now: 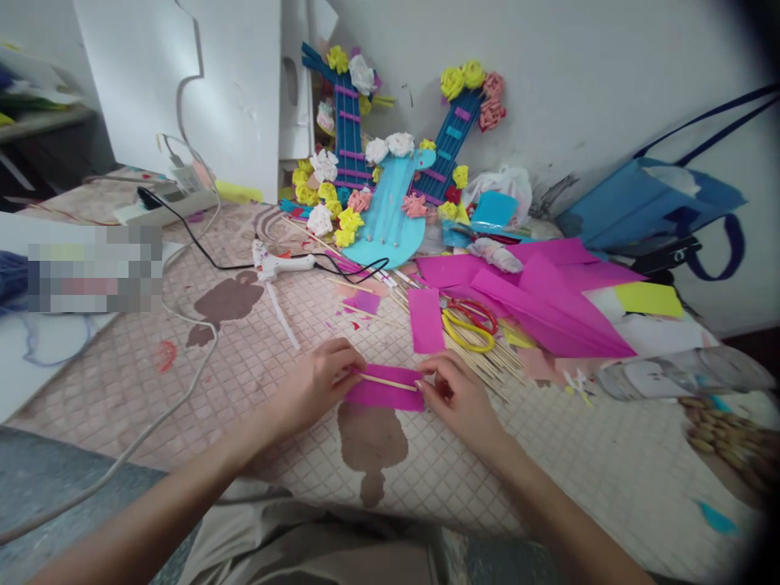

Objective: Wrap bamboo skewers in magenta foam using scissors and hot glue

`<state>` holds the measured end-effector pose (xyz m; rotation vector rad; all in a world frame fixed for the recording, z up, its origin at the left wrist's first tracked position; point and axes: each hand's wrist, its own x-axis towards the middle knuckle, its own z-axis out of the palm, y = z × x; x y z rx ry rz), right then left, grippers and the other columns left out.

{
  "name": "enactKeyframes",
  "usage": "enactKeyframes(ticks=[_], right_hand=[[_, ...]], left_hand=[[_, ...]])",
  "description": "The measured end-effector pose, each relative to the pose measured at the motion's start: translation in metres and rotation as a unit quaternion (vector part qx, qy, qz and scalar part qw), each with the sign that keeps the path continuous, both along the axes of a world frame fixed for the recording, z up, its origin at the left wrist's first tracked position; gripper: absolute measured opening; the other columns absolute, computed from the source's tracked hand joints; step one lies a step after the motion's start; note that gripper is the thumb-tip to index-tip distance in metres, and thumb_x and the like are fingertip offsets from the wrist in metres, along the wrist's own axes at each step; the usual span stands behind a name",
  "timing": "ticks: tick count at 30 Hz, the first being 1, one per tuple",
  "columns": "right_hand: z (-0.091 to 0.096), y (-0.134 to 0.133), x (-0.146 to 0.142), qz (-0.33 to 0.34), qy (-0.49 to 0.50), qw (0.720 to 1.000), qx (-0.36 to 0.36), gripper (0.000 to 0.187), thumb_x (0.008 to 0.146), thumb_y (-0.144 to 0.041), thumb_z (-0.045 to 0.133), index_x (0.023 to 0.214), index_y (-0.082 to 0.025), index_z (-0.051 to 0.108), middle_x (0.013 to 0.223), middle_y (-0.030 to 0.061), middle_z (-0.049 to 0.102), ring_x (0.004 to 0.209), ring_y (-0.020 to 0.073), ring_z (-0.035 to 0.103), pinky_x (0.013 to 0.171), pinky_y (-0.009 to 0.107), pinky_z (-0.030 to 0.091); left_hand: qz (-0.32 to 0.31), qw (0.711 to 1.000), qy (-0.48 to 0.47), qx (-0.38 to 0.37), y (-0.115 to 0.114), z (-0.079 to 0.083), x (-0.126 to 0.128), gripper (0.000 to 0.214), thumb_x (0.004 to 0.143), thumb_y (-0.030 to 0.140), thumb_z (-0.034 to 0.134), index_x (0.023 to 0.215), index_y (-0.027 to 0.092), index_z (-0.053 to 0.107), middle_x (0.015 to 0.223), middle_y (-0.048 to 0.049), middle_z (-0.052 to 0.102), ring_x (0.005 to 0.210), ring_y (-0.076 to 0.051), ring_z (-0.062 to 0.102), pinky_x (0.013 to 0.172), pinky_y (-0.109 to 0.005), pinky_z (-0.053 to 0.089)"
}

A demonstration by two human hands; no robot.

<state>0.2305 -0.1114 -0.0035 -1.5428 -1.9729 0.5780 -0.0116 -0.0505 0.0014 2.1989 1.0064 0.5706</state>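
A small magenta paper strip (385, 395) lies on the patterned mat, with a thin wooden stick (386, 380) laid along its top edge. My left hand (320, 380) pinches the stick and paper at their left end. At the right end, my right hand (458, 395) has its fingers closed on the stick and paper. Both hands rest low on the mat close to me.
Beyond the hands lie a bundle of wooden sticks (481, 357), yellow-and-red scissors (468, 323), more magenta paper sheets (542, 296) and a white glue gun (281, 265) with its cable. Blue guitar-shaped crafts with paper flowers (390, 195) lean against the wall. A blue bag (646, 203) sits at right.
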Motion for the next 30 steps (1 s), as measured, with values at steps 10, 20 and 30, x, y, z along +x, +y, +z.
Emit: enactKeyframes(ticks=[10,20,30], right_hand=[[-0.009,-0.002,-0.008,0.041,-0.070,0.997,-0.009,0.009,0.092,-0.016,0.047,0.088,-0.021,0.053,0.093,0.0040,0.056,0.083,0.0175,0.059,0.074,0.031,0.047],[-0.015,-0.013,-0.003,0.054,-0.096,0.994,0.014,0.007,0.092,-0.017,0.049,0.091,-0.021,0.054,0.094,0.0044,0.058,0.083,0.0175,0.059,0.072,0.030,0.047],[-0.014,-0.020,-0.006,0.060,-0.088,0.994,0.019,0.009,0.090,-0.017,0.051,0.096,-0.021,0.056,0.097,0.0051,0.058,0.087,0.0180,0.059,0.074,0.030,0.049]], left_hand=[[-0.014,0.999,0.036,0.035,-0.001,-0.011,0.002,0.012,0.089,0.014,0.052,0.082,0.015,0.062,0.086,-0.0053,0.058,0.083,-0.018,0.054,0.074,-0.029,0.043],[0.001,0.999,-0.027,0.038,-0.012,-0.012,-0.015,0.012,0.089,0.013,0.053,0.088,0.017,0.064,0.088,-0.0031,0.060,0.084,-0.016,0.056,0.075,-0.027,0.044],[-0.046,0.996,0.004,0.072,-0.017,-0.022,0.001,0.010,0.089,0.013,0.054,0.085,0.017,0.062,0.087,-0.0037,0.060,0.082,-0.018,0.054,0.076,-0.031,0.043]])
